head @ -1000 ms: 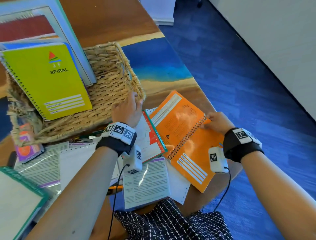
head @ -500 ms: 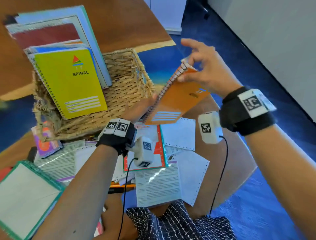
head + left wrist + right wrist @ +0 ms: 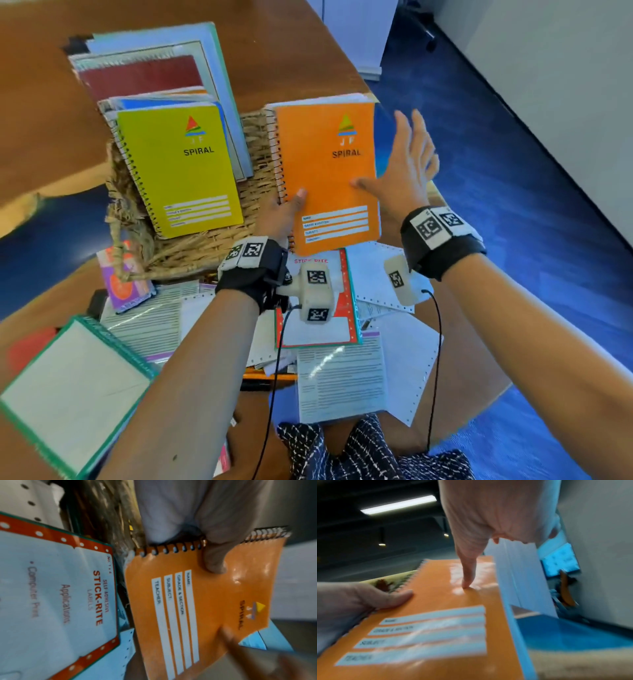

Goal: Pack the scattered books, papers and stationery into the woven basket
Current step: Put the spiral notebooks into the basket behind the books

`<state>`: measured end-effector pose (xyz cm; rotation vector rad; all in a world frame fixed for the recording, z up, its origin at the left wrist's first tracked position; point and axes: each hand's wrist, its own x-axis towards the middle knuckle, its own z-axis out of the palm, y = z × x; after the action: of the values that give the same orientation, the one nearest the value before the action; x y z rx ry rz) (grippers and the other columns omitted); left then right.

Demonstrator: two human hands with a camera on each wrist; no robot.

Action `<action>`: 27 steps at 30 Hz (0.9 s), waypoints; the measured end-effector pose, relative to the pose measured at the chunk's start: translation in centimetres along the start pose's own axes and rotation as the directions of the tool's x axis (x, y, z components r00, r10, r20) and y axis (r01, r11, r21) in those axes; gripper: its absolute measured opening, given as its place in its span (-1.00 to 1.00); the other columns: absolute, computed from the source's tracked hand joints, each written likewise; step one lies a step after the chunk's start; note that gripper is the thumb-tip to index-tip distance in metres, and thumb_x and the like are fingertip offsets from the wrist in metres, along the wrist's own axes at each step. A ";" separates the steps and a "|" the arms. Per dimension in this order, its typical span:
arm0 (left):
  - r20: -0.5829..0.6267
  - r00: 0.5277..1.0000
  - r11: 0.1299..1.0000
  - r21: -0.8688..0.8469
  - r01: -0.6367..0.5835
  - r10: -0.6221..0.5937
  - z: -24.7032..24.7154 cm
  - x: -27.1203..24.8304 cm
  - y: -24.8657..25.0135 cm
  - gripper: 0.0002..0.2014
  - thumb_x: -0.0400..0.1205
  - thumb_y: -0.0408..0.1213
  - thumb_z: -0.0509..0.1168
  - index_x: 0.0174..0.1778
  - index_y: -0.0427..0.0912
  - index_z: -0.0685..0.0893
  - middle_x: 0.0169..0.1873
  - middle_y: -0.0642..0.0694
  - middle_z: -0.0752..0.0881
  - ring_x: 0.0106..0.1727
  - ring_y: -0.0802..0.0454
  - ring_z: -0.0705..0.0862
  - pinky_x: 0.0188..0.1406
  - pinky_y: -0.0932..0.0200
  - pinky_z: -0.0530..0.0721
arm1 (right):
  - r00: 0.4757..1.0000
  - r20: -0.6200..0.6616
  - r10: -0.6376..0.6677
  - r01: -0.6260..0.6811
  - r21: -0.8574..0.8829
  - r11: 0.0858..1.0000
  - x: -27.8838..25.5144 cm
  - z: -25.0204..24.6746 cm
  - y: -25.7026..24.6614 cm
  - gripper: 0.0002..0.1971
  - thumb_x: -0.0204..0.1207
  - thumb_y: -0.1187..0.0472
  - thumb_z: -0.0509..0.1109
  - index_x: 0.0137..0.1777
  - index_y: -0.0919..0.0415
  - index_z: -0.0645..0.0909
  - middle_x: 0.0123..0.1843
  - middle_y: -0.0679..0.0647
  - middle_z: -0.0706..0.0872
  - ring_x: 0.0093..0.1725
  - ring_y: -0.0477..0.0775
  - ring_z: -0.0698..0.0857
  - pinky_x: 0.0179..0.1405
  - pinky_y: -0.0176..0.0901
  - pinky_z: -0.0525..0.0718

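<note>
An orange spiral notebook (image 3: 325, 171) stands upright against the right end of the woven basket (image 3: 205, 245), front cover facing me. My left hand (image 3: 284, 214) pinches its lower spine, thumb (image 3: 214, 561) on the cover and fingers behind. My right hand (image 3: 407, 161) is at the notebook's right edge with straight, spread fingers. Only its thumb (image 3: 467, 580) presses the cover. A yellow spiral notebook (image 3: 185, 164) leans in the basket in front of several other books (image 3: 144, 75).
In front of the basket lie a Stick-Rite label pack (image 3: 322, 329), printed sheets (image 3: 339, 383), perforated paper (image 3: 373, 274), a purple packet (image 3: 123, 287) and a green-edged pad (image 3: 68, 387). The table edge (image 3: 479, 346) drops to blue floor on the right.
The right hand lifted the orange notebook off the table and turned it upright by the basket, then opened. The left hand left the basket rim and took the notebook's spine.
</note>
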<state>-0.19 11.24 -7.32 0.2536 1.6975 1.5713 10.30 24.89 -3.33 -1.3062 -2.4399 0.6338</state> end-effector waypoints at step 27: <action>-0.403 0.896 0.964 0.252 -0.086 0.186 -14.5 3.9 3.7 -0.46 0.77 -0.26 0.02 0.65 -0.18 0.01 0.64 -0.08 0.07 0.64 -0.02 0.10 0.56 0.10 0.13 | 0.839 0.502 -0.212 0.177 0.117 0.977 -0.6 10.5 -6.3 -0.73 0.67 0.18 0.16 0.05 0.42 0.55 -0.03 0.24 0.62 0.00 0.17 0.58 -0.06 -0.13 0.44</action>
<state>-13.60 3.62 -6.74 0.1547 2.2508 1.6147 1.40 18.78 -9.18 -0.9244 -2.8860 1.1149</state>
